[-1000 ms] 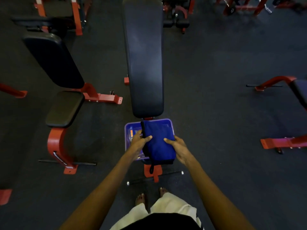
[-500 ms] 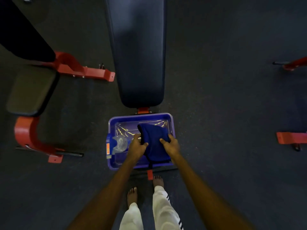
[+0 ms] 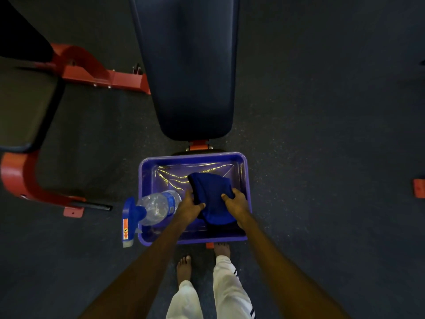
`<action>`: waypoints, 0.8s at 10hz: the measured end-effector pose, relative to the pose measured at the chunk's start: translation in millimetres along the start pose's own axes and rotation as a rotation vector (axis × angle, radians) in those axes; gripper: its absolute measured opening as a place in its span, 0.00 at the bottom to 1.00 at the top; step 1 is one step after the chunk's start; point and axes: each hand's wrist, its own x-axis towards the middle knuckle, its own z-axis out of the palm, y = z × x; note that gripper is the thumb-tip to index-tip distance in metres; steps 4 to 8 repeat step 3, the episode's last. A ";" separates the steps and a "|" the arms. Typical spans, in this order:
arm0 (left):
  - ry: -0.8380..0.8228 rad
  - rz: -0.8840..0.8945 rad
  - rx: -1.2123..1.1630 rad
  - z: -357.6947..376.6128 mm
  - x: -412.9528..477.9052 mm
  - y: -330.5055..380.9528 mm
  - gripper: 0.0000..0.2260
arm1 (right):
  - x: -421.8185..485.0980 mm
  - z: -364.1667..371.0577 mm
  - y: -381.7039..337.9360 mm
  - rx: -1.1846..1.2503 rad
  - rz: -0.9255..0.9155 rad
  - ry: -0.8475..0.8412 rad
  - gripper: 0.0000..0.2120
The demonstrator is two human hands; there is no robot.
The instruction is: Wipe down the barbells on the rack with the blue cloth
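The blue cloth (image 3: 212, 199) is folded and held over the purple plastic tub (image 3: 147, 171) on the floor. My left hand (image 3: 187, 209) grips its left side and my right hand (image 3: 236, 203) grips its right side. A clear spray bottle (image 3: 156, 207) with a blue trigger head lies tilted across the tub's left rim, just left of my left hand. No barbell or rack is in view.
A long black padded bench (image 3: 186, 65) with a red frame stands just beyond the tub. Another red-framed bench (image 3: 23, 116) is at the left, with a steel bar (image 3: 96, 206) at its foot. My bare feet (image 3: 184, 268) stand on dark rubber floor behind the tub.
The camera has tilted down and come closer to the tub. Both hands have lowered the cloth further into the tub. The spray bottle now shows plainly at the tub's left rim.
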 end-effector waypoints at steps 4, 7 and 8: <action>0.026 0.049 -0.149 -6.9 -58.9 51.3 0.25 | -44.3 -36.4 -21.2 0.034 0.009 0.012 0.13; 0.026 0.049 -0.149 -6.9 -58.9 51.3 0.25 | -44.3 -36.4 -21.2 0.034 0.009 0.012 0.13; 0.026 0.049 -0.149 -6.9 -58.9 51.3 0.25 | -44.3 -36.4 -21.2 0.034 0.009 0.012 0.13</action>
